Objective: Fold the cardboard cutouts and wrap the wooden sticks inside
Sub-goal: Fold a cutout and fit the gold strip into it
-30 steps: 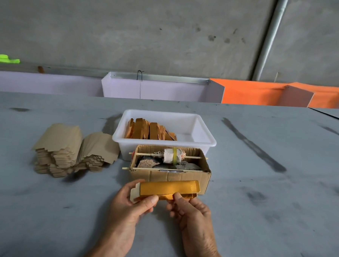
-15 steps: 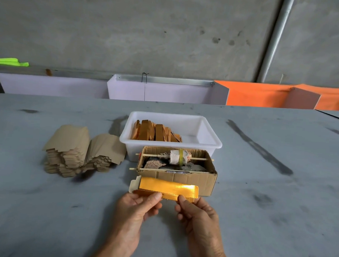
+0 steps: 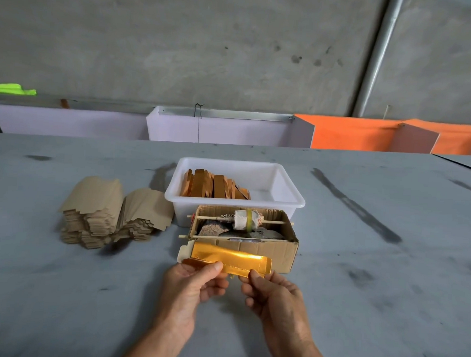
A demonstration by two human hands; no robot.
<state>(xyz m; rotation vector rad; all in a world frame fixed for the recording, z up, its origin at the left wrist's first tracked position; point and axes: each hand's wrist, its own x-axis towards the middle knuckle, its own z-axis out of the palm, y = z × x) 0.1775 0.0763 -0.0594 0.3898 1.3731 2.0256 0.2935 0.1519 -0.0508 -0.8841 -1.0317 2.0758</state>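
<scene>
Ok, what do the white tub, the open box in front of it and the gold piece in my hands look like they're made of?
White tub: smooth, slightly glossy moulded plastic, judging by its rolled rim. Open box: brown corrugated cardboard, with fluting along its cut edges. Gold piece: thin card with a mirror-like foil face; its pale end flap suggests plain card on the back.

My forearms are cut off by the bottom edge. My fingers (image 3: pixel 215 289) sit under the gold cutout (image 3: pixel 230 258), tips hidden. Can't tell if a stick is inside the fold. Cardboard box (image 3: pixel 279 249) contents too jumbled to ID; the cutout covers its front wall's lower left.
</scene>
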